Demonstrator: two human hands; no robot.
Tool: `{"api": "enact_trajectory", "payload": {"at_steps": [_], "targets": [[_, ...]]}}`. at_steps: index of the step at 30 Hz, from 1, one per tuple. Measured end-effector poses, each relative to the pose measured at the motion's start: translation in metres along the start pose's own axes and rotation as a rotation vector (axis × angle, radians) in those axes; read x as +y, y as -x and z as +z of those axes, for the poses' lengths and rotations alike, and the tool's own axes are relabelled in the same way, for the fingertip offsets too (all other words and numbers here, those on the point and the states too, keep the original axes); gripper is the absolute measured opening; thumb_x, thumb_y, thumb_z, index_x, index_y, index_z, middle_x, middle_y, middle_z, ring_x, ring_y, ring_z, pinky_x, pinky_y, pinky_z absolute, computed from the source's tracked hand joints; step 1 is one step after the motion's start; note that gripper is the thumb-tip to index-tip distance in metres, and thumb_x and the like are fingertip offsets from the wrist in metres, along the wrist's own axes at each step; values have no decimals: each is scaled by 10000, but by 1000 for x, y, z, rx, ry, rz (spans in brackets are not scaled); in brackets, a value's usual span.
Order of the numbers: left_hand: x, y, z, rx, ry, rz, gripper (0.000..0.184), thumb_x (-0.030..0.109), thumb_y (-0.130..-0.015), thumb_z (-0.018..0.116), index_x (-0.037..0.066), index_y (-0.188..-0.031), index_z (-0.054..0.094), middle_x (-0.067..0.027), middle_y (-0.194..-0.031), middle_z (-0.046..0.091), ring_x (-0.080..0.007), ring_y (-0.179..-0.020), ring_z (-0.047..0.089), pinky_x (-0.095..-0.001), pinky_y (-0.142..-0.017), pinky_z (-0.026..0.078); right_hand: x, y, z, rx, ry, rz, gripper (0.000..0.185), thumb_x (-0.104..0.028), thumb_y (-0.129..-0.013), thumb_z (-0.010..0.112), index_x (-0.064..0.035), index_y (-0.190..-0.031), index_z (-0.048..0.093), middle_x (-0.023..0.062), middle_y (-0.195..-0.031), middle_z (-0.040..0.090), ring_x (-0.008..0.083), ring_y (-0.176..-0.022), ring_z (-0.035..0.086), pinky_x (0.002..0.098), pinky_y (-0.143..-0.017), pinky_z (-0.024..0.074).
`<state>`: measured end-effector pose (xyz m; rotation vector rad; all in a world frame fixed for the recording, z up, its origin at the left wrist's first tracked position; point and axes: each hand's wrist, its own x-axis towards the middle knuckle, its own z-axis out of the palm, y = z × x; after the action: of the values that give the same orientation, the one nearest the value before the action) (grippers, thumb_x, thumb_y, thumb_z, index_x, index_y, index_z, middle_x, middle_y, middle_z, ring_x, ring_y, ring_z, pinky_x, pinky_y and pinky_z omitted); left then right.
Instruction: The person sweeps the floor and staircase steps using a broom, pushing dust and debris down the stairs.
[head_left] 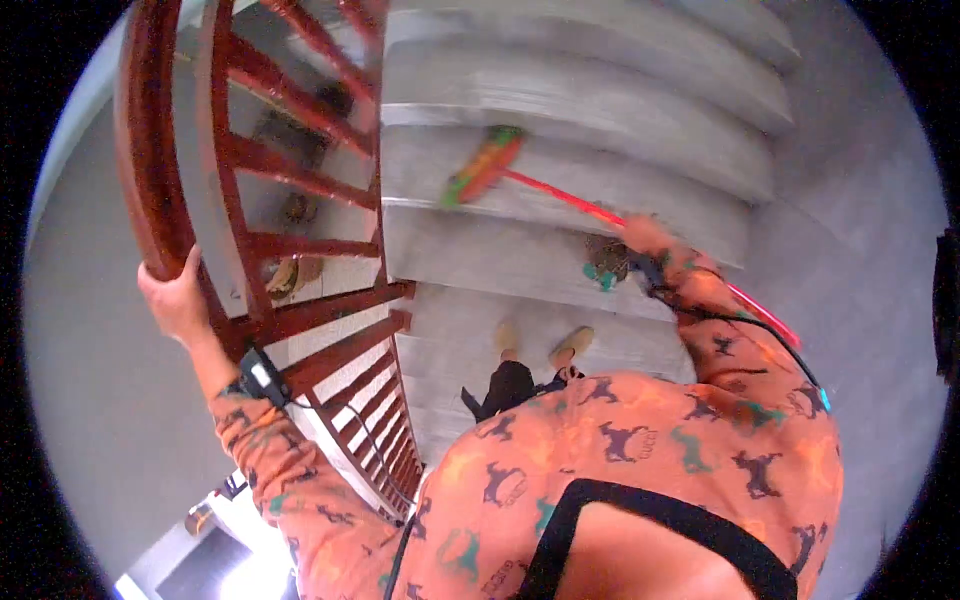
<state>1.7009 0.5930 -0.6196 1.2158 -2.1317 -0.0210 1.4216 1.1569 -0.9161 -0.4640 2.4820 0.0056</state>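
My left hand [178,298] is wrapped round the dark red wooden handrail [150,150] at the left. In my right hand [648,236] is the red handle of a broom [560,192], which runs back under my forearm. The broom's head, orange and green, is slightly blurred and lies against a grey stair step above and left of the hand. Close below my right hand is a small brown and teal patch [605,265]; I cannot tell what it is.
Curved grey stairs [580,60] rise ahead, with a grey wall [850,200] on the right. Red balusters [310,245] line the left side, with gaps showing a lower level. My feet [572,345] stand on a lower step. Cables run along both sleeves.
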Motion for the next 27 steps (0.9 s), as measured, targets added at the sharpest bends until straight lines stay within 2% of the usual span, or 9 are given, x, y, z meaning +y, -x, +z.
{"api": "enact_trajectory", "payload": {"at_steps": [1, 7, 10, 12, 17, 20, 22, 24, 27], "targets": [[4, -1, 0, 3, -40, -4, 762, 445, -558, 698, 28, -1128, 411, -144, -1048, 514, -271, -979, 498, -354, -819, 388, 2, 60, -34, -10, -1, 3, 490, -436, -825, 353, 0, -914, 559, 218, -870, 566, 375, -777, 543, 447, -697, 413], [-30, -19, 27, -70, 1, 46, 821, 522, -539, 695, -6, -1102, 416, -147, -1045, 521, -274, -961, 504, -345, -813, 399, 138, 132, 35, 53, 35, 316, 542, -456, -831, 324, 16, -792, 587, 218, -797, 572, 402, -747, 528, 448, -685, 413], [-41, -26, 29, -129, 31, 11, 830, 527, -555, 680, -3, -1132, 406, -126, -1075, 503, -254, -968, 501, -329, -810, 396, 114, 153, 45, -70, -11, 327, 553, -468, -827, 334, 25, -779, 580, 224, -738, 576, 385, -713, 552, 444, -641, 427], [-45, -30, 30, -59, -111, -15, 841, 540, -553, 671, -2, -1138, 405, -111, -1076, 506, -244, -970, 502, -330, -808, 394, 97, 172, 54, -251, -246, 484, 572, -483, -827, 337, 37, -774, 567, 217, -691, 572, 330, -637, 579, 430, -552, 440], [-46, -35, 17, -15, -79, 10, 857, 554, -553, 662, 3, -1152, 395, -99, -1088, 506, -236, -984, 497, -336, -812, 391, 68, 270, 30, -232, -309, 489, 575, -499, -820, 341, 37, -765, 540, 165, -592, 527, 262, -515, 542, 401, -462, 431], [-48, -32, 28, -27, -70, 9, 877, 556, -554, 663, -7, -1163, 378, -112, -1090, 505, -247, -986, 494, -333, -817, 388, 75, 266, 25, -235, -381, 547, 560, -511, -822, 325, 10, -757, 520, 121, -545, 486, 267, -481, 500, 399, -484, 424], [-62, -41, 36, -15, -97, 37, 880, 560, -555, 659, -10, -1163, 377, -120, -1086, 507, -256, -973, 501, -329, -819, 386, 113, 221, 69, 6, -544, 358, 555, -507, -829, 311, -2, -746, 527, 131, -567, 513, 298, -519, 519, 424, -520, 414], [-49, -36, 24, -83, -105, 19, 871, 569, -558, 648, 5, -1167, 383, -120, -1090, 506, -255, -974, 501, -332, -821, 383, 115, 148, 77, 122, -371, 298, 556, -492, -829, 296, 2, -734, 532, 177, -632, 551, 345, -590, 536, 448, -547, 399], [-60, -42, 27, -154, -66, -8, 878, 587, -557, 634, 28, -1183, 377, -121, -1110, 493, -255, -987, 494, -343, -822, 381, 98, 96, 87, 78, -308, 337, 551, -472, -826, 286, 12, -719, 527, 227, -699, 555, 402, -645, 526, 462, -568, 394]]}}
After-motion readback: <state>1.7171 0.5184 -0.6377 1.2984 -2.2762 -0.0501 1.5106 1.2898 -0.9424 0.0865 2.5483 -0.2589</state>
